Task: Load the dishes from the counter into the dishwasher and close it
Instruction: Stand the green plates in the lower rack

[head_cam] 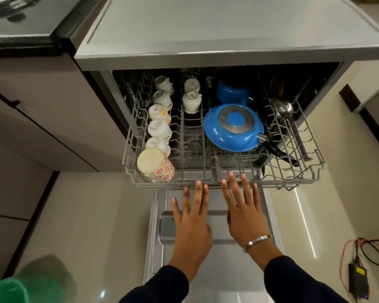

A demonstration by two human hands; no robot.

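Left hand (192,219) and right hand (245,212) lie flat, fingers spread, at the pulled-out rack's (228,181) front edge; blue pan (232,127) is upside down, its handle pointing toward the front right.

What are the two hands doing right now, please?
Left hand: open, fingers straight, holding nothing, fingertips at the rack front edge.
Right hand: open, fingers spread, holding nothing, fingertips at the same edge.

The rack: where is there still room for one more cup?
The rack's front middle is bare, between the flowered mug and the blue pan. The front right corner looks bare too. The left row of cups is full.
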